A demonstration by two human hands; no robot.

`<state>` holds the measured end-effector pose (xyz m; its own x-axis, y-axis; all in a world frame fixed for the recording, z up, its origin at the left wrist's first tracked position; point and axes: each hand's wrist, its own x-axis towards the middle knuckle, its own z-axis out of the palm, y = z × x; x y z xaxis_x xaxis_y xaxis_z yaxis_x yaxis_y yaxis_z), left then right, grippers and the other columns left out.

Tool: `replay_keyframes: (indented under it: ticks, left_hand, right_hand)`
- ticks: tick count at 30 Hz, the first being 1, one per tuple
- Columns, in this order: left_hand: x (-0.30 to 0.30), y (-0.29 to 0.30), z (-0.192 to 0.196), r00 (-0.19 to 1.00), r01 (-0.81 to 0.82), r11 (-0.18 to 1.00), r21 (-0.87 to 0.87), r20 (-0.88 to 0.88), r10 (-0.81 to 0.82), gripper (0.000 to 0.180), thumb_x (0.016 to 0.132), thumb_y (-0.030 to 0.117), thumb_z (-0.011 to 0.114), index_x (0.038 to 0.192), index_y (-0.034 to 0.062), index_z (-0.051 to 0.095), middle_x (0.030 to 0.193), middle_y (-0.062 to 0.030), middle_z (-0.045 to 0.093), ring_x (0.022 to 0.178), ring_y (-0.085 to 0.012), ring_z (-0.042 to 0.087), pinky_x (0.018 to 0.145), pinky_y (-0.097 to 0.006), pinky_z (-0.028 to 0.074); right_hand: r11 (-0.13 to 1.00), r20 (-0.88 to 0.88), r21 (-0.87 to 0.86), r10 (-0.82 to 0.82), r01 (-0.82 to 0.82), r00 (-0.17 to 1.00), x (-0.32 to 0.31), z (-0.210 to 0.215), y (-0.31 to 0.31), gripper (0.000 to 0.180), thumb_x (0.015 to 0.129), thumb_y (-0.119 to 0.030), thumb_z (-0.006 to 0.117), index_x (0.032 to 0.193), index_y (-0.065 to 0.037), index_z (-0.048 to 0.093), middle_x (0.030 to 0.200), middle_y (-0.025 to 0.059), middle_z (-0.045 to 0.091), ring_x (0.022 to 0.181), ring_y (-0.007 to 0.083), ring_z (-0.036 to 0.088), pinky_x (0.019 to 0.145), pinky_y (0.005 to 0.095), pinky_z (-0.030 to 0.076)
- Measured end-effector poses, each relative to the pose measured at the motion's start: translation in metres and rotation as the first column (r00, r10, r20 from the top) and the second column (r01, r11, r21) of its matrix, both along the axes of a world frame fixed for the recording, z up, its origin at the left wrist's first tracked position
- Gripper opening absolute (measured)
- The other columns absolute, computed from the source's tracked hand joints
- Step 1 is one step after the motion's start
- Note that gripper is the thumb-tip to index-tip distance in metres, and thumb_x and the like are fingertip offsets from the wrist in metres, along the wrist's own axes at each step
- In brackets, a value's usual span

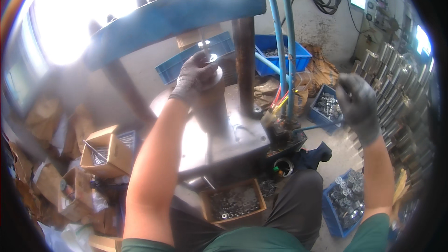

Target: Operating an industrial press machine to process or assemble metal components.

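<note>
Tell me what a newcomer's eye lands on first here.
The blue press fills the middle, with the gloved left hand up at a small metal part under its beam. The gloved right hand hangs in the air to the right. Blue bins and a cardboard box of metal parts sit by the knees.

Both hands wear dark knit cloth gloves: left hand [196, 77], right hand [357, 105]. Below them, a glossy steel press base [233, 144]; nearby crates [347, 205] are blue plastic.

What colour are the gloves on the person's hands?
Dark grey, on both the left hand and the right hand; seen in the head view.
</note>
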<state>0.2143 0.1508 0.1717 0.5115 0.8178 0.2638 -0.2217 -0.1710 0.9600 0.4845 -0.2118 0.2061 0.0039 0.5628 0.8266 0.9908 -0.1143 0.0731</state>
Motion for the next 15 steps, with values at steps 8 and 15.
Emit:
replay_keyframes:
  ticks: [8,15]
  left_hand:
    - [-0.008,-0.012,0.003,0.992,-0.003,0.973,0.231,-0.119,0.032,0.048,0.097,0.008,0.076,0.142,0.0,0.06,0.122,-0.0099,0.071,0.108,-0.0164,0.07,0.088,-0.031,0.06]
    - [-0.025,-0.067,-0.051,0.998,-0.05,0.867,0.495,0.005,0.055,0.034,0.101,0.006,0.066,0.135,0.0045,0.065,0.135,-0.0129,0.065,0.118,-0.0241,0.067,0.094,-0.036,0.058]
  right_hand:
    - [0.99,-0.089,0.133,0.048,-0.036,0.995,0.011,0.017,0.044,0.017,0.091,-0.016,0.075,0.103,-0.003,0.075,0.096,0.0172,0.075,0.088,0.0352,0.075,0.079,0.044,0.06]
    - [0.949,-0.014,0.249,0.203,-0.193,0.979,-0.014,-0.015,-0.018,0.03,0.083,-0.009,0.078,0.112,-0.005,0.071,0.092,0.0166,0.071,0.077,0.0358,0.07,0.071,0.045,0.059]
